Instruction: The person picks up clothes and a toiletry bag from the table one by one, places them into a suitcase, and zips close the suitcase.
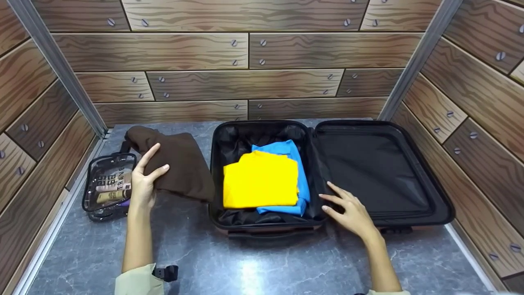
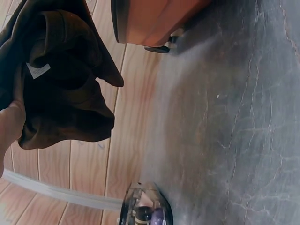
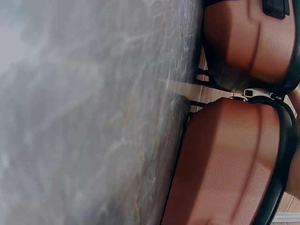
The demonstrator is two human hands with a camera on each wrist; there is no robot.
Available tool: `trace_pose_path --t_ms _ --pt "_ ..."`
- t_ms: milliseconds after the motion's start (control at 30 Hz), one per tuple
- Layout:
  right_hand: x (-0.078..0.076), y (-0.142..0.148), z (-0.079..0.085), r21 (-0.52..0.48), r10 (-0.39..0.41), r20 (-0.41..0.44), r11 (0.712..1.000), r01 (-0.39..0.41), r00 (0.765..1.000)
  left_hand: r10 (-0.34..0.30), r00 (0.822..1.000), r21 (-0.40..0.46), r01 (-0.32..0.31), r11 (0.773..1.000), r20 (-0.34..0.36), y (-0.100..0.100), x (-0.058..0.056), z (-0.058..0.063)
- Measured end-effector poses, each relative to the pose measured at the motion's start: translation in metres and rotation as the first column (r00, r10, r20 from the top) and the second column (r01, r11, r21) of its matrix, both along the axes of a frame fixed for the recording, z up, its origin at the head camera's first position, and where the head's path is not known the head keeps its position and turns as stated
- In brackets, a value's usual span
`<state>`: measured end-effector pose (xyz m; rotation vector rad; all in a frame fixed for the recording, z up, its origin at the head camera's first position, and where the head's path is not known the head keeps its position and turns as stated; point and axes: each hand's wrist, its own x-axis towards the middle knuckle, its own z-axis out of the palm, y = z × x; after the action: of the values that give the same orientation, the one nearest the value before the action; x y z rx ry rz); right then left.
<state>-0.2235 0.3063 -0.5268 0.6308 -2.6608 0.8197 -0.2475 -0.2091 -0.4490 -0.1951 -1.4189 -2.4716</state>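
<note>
In the head view my left hand (image 1: 143,180) grips a folded brown garment (image 1: 180,164), raised left of an open suitcase (image 1: 372,176). A white label shows inside the brown cloth (image 2: 65,108) in the left wrist view. My right hand (image 1: 350,209), its fingers loosely spread, is at the suitcase's near edge by the hinge, holding nothing. Inside the left half of the case, a folded yellow garment (image 1: 260,180) lies over a folded blue garment (image 1: 303,190). The right wrist view shows the orange-brown outer shell (image 3: 234,159); only part of the right hand appears there.
A clear pouch (image 1: 108,174) with black trim, holding small tubes, stands at the left, partly behind the left hand and brown garment. The grey marbled tabletop (image 1: 204,266) is bounded by wood-patterned walls (image 1: 196,86) at the back and both sides.
</note>
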Motion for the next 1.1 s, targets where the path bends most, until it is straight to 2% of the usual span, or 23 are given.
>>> trace_pose_path --t_ms 167,400,633,867,1100 --pt "0.001 0.0 0.0 -0.011 0.002 0.015 1.0 -0.001 1.0 0.004 1.0 0.006 -0.003 1.0 -0.023 0.007 0.0 -0.001" --pt "0.002 0.0 0.001 -0.012 0.006 0.014 1.0 -0.006 1.0 -0.027 0.999 0.016 0.027 1.0 -0.026 0.018 0.001 -0.001" --pt "0.001 -0.001 0.002 -0.012 0.011 -0.002 1.0 -0.011 1.0 -0.047 0.999 0.012 0.047 0.999 -0.019 0.027 0.001 0.002" --pt "0.0 -0.001 0.002 -0.007 0.009 -0.004 1.0 -0.009 1.0 -0.093 0.995 0.021 0.094 0.995 -0.043 0.034 0.002 0.007" --pt "0.0 0.0 0.001 0.0 0.006 0.003 1.0 -0.006 1.0 -0.076 0.996 -0.01 0.076 0.997 -0.053 0.046 -0.002 0.01"
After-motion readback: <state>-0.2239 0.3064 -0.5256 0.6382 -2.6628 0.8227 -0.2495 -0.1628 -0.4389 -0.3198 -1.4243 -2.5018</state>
